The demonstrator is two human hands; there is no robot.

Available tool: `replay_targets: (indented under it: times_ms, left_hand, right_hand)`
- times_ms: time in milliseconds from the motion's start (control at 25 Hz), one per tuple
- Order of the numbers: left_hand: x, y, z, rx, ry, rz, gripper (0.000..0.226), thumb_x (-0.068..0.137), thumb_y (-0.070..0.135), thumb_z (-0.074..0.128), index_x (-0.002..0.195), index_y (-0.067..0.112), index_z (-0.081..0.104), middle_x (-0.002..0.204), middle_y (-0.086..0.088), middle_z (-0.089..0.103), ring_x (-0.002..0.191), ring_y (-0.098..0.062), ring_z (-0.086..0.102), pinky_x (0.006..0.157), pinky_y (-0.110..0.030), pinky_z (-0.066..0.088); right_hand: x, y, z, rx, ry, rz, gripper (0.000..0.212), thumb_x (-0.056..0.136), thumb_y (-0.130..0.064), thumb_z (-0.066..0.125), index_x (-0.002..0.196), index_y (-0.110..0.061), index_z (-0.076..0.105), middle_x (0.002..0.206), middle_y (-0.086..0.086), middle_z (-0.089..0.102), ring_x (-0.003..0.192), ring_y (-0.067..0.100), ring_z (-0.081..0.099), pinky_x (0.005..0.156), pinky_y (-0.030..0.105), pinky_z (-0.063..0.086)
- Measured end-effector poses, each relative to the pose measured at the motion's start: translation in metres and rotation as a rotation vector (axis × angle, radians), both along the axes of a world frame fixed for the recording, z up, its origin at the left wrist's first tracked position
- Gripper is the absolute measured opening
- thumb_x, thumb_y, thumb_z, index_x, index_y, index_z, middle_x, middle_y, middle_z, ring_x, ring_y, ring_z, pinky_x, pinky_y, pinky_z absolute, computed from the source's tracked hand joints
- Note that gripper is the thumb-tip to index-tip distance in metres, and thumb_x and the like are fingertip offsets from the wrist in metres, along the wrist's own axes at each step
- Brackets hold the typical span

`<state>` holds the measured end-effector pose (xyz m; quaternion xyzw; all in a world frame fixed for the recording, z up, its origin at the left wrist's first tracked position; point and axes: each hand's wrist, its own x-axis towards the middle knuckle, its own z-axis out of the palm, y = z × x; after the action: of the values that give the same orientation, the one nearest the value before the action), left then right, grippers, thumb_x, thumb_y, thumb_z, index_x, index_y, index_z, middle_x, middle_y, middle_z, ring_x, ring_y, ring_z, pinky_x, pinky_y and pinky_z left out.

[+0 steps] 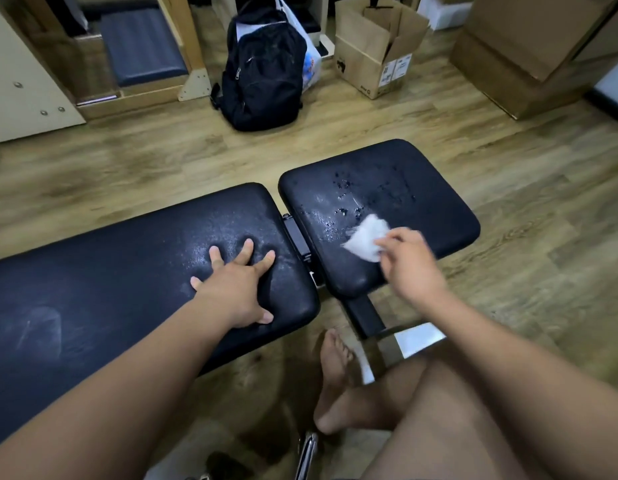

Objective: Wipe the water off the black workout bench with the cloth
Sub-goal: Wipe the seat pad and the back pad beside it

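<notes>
A person is wiping the black workout bench [92, 289], the left hand [238, 289] pressing flat, fingers spread, on its long pad. On the seat pad [421, 174] the right hand [411, 265] is pinching the cloth [366, 239]. Water droplets [344, 185] just beyond are likely calling for a forward sweep. Blur is obscuring the right fingers.

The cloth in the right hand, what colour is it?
White. The cloth shows clearly in the head view, against the black bench.
</notes>
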<state>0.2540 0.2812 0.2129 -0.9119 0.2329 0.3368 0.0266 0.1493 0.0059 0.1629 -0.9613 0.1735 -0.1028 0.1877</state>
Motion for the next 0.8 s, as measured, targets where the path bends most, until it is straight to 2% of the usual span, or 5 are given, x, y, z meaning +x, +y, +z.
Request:
replay_targets:
  times_ms: [160,280,560,680,800]
  left_hand:
    - [0.0,0.0,0.001,-0.005,0.014,0.005,0.113,0.075,0.043,0.079,0.152,0.049,-0.003,0.162,0.014,-0.022,0.145,-0.046,-0.02,0.103,-0.078,0.025]
    - [0.0,-0.002,0.001,-0.001,0.024,0.007,0.114,0.074,0.042,0.08,0.152,0.049,-0.002,0.162,0.014,-0.021,0.145,-0.047,-0.02,0.102,-0.078,0.025]
    - [-0.002,-0.002,0.002,-0.004,0.004,0.019,0.113,0.074,0.043,0.08,0.152,0.05,-0.002,0.162,0.015,-0.021,0.146,-0.046,-0.019,0.104,-0.077,0.024]
    - [-0.002,-0.001,0.002,-0.007,0.006,0.028,0.112,0.075,0.043,0.079,0.151,0.051,-0.003,0.161,0.015,-0.022,0.146,-0.045,-0.02,0.105,-0.077,0.022]
    - [-0.004,-0.001,0.001,-0.007,0.009,0.032,0.112,0.076,0.042,0.078,0.151,0.05,-0.004,0.161,0.015,-0.022,0.145,-0.045,-0.021,0.105,-0.076,0.021]
  right_hand:
    - [-0.005,-0.1,0.006,-0.005,0.08,-0.432,0.03,0.082,0.001,0.052,0.105,0.0,0.072,0.111,0.022,0.065,0.1,0.038,0.063,0.094,0.031,0.046]
    - [0.005,-0.085,0.006,-0.005,0.121,-0.541,0.032,0.077,0.0,0.052,0.101,-0.003,0.072,0.11,0.02,0.065,0.102,0.039,0.06,0.093,0.035,0.049]
    - [-0.005,0.103,0.008,0.066,-0.035,0.063,0.029,0.076,-0.014,0.052,0.094,-0.017,0.075,0.101,0.003,0.066,0.087,0.028,0.057,0.079,0.036,0.052]
    - [-0.004,0.11,0.014,0.539,0.009,0.003,0.018,0.087,-0.013,0.058,0.096,-0.02,0.073,0.095,-0.008,0.07,0.086,0.014,0.062,0.079,0.027,0.048]
    - [-0.005,0.1,0.034,1.486,-0.136,-0.426,0.011,0.087,-0.019,0.059,0.088,-0.015,0.07,0.085,0.007,0.068,0.083,0.027,0.061,0.074,0.032,0.048]
